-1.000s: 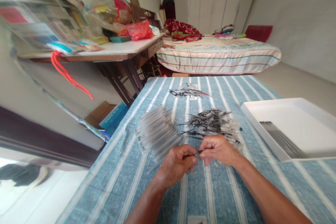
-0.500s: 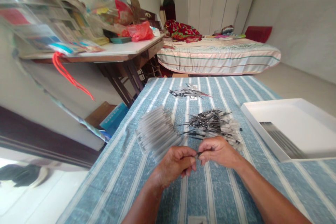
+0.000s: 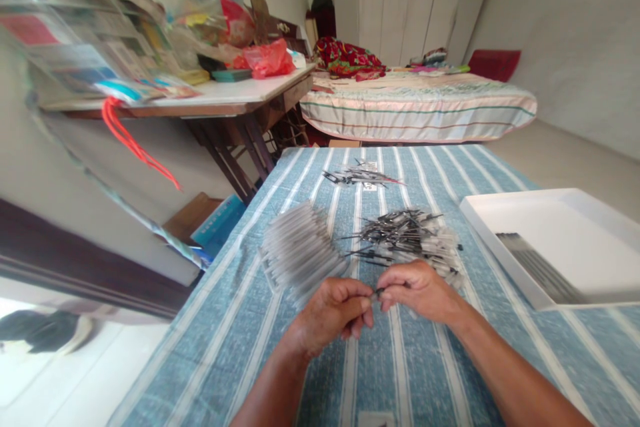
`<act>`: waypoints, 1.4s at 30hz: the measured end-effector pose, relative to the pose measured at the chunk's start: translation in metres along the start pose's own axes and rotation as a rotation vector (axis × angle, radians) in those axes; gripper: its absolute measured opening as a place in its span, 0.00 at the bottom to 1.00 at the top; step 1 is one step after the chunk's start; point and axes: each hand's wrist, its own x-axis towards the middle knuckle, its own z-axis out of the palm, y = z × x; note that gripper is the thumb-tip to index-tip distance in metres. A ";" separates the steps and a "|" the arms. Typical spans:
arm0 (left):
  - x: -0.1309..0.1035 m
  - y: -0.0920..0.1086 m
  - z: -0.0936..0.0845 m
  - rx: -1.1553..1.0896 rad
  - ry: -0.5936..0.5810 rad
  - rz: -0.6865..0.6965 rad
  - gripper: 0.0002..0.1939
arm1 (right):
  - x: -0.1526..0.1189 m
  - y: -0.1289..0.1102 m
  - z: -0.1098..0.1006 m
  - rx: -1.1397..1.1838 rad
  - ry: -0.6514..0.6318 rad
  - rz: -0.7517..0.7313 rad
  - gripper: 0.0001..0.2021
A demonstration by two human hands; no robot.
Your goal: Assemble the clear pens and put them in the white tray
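My left hand (image 3: 333, 317) and my right hand (image 3: 423, 290) meet above the near part of the table, their fingertips almost touching. Between them is a small, thin dark piece (image 3: 377, 293), pinched from both sides; the fingers cover most of it, so its kind is hidden. Just beyond my left hand lies a neat stack of clear, slim pen-like tubes (image 3: 300, 247). Past my right hand spreads a loose pile of black and clear pen-like parts (image 3: 405, 233).
A white tray (image 3: 530, 197) at the right holds a row of dark slim sticks (image 3: 537, 270). Farther back on the striped tablecloth (image 3: 240, 320) is a small bunch of thin parts (image 3: 360, 177). A cluttered side table (image 3: 225, 107) stands left, a bed (image 3: 420, 107) behind.
Both hands keep the same pinch on the small dark piece, with only very slight finger movement. The view has shifted a little; the piles and tray stay put.
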 end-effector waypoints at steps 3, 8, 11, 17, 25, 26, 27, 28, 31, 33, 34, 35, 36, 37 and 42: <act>0.001 0.000 0.000 -0.017 0.015 0.001 0.08 | 0.000 0.001 0.001 0.008 0.007 0.032 0.06; 0.003 -0.003 0.001 0.002 0.062 0.020 0.07 | 0.001 0.003 0.002 0.031 0.007 0.074 0.08; 0.004 -0.003 0.001 0.025 0.066 0.024 0.06 | 0.001 0.003 0.002 0.032 -0.012 0.093 0.09; 0.004 -0.003 0.005 0.037 0.118 0.061 0.04 | 0.001 0.005 0.004 0.003 -0.077 0.119 0.17; 0.004 -0.001 0.007 0.032 0.132 0.056 0.03 | 0.004 0.001 0.005 0.008 -0.021 0.110 0.10; 0.004 -0.001 0.007 0.038 0.134 0.052 0.03 | 0.004 0.000 0.006 0.024 -0.018 0.108 0.08; 0.005 -0.001 0.007 0.049 0.133 0.049 0.03 | 0.004 0.000 0.006 0.026 -0.018 0.115 0.08; 0.005 0.000 0.007 0.060 0.128 0.049 0.03 | 0.005 0.000 0.007 0.012 -0.019 0.130 0.09; 0.006 -0.001 0.006 0.086 0.128 0.051 0.03 | 0.005 0.000 0.009 -0.076 -0.013 0.171 0.18; 0.006 -0.001 0.006 0.097 0.136 0.053 0.03 | 0.005 -0.001 0.009 -0.081 -0.006 0.164 0.14; 0.006 -0.001 0.005 0.102 0.139 0.052 0.04 | 0.005 -0.001 0.009 -0.063 -0.007 0.154 0.11; 0.005 -0.001 0.005 0.108 0.139 0.049 0.04 | 0.005 -0.002 0.008 -0.044 -0.013 0.150 0.08; 0.005 -0.001 0.005 0.112 0.136 0.046 0.03 | 0.005 -0.002 0.008 -0.035 -0.021 0.153 0.08; 0.005 0.000 0.006 0.113 0.134 0.043 0.03 | 0.005 -0.003 0.008 -0.040 -0.027 0.164 0.10; 0.006 -0.001 0.005 0.110 0.142 0.040 0.04 | 0.006 -0.003 0.008 -0.105 0.004 0.144 0.13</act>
